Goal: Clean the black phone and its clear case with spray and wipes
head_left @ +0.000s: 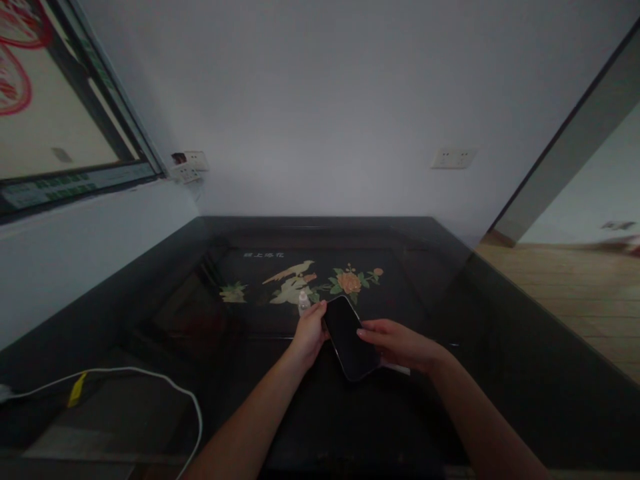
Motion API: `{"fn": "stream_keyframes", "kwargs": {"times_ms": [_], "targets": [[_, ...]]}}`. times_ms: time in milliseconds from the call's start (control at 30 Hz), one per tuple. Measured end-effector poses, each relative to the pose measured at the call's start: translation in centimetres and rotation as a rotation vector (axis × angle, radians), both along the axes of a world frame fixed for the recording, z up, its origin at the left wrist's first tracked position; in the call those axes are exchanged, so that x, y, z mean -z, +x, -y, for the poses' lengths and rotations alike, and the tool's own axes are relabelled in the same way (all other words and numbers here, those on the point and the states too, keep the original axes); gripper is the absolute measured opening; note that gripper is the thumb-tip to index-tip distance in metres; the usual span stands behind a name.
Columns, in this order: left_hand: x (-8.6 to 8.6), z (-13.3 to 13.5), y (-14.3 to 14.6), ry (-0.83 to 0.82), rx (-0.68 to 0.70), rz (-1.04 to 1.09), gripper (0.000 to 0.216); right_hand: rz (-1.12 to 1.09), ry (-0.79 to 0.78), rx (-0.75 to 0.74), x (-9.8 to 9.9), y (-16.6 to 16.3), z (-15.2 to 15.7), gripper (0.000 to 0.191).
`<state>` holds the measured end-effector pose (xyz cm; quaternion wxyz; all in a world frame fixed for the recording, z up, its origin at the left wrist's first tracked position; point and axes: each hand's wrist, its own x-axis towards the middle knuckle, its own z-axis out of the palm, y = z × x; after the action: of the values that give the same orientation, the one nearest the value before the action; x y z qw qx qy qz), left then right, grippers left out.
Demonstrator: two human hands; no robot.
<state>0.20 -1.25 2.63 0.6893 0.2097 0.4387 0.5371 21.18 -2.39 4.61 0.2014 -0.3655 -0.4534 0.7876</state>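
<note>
Phone (350,343), in the head view, lies between the person's two hands above the glossy black worktop (310,427), dark screen facing up, its far end slanting leftward. The left hand (311,333) grasps it by the far left edge, thumb along the rim and the other fingers mostly hidden. The right hand (395,337) touches the right edge, fingertips lapping onto the screen; whether it clasps the phone or only rests against it, I cannot tell. A white strip (397,368) shows partly from under the right hand, too hidden to name.

To handle the phone well, I would let the left hand carry the weight with a firm, light hold on the rim, leaving the right fingers free for fine work at the edge. Staying low over the worktop would soften any slip, since smooth glass can slide. The small clear bottle (303,303) stands just beyond the left hand and could be knocked, so that wrist should turn little. The white cable (165,380) lies well apart, to the left.
</note>
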Motion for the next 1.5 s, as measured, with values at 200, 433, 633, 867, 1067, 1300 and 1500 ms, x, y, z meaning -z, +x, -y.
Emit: {"fn": "stream_keyframes", "kwargs": {"times_ms": [200, 433, 633, 867, 1067, 1300, 1500], "targets": [[0.2, -0.4, 0.0, -0.003, -0.003, -0.033, 0.013, -0.017, 0.003, -0.035, -0.5, 1.0, 2.3, 0.049], [0.8, -0.4, 0.1, 0.058, 0.025, -0.136, 0.024, 0.097, 0.077, 0.069, 0.5, 0.4, 3.1, 0.051], [1.3, -0.5, 0.0, 0.157, 0.068, -0.282, 0.037, 0.168, 0.128, 0.129, 1.0, 0.2, 3.6, 0.056], [1.1, -0.3, -0.3, 0.399, 0.137, -0.667, 0.038, 0.154, 0.145, 0.171, 0.6, -0.5, 5.0, 0.056], [1.3, 0.5, -0.1, 0.334, 0.137, -0.837, 0.048, 0.195, 0.230, 0.303, 1.0, -1.5, 6.7, 0.057], [1.1, 0.7, 0.1, 0.452, 0.221, -0.793, 0.046, 0.300, 0.435, 0.403, 2.1, -2.6, 8.5, 0.064], [1.5, 0.7, 0.3, 0.485, 0.267, -0.741, 0.047, 0.492, 0.521, 0.446, 3.2, -2.5, 8.7, 0.073]]}}
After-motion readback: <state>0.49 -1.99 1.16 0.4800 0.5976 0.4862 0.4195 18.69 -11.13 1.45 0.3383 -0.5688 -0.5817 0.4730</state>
